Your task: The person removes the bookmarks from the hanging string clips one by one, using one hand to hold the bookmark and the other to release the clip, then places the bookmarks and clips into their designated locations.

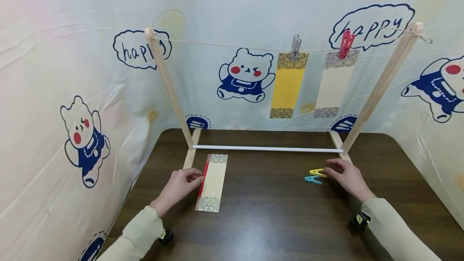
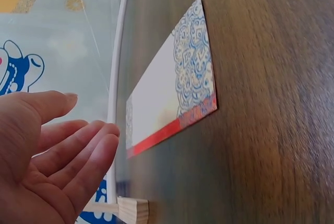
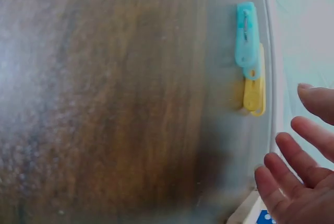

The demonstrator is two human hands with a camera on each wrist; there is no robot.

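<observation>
- Left hand (image 1: pixel 180 185), fingers loosely extended, at the red edge of the cream patterned paper strip (image 1: pixel 212 183) lying flat on the dark wooden table (image 1: pixel 268 220).
- Right hand (image 1: pixel 346 176), fingers spread, beside the yellow plastic clothespin (image 1: pixel 317 172) and the blue plastic clothespin (image 1: pixel 313 179).
- Likely light, thin, easily creased; best pinched at 1 short end.

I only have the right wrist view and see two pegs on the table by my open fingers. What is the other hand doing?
Observer: The left hand is open at the left edge of a cream bookmark lying flat on the table.
Operator: Anything under that bookmark?
Observer: A red strip shows along its edge.
Operator: Is anything hung yet?
Observer: Yes, a yellow bookmark hangs from a grey peg on the string.
</observation>
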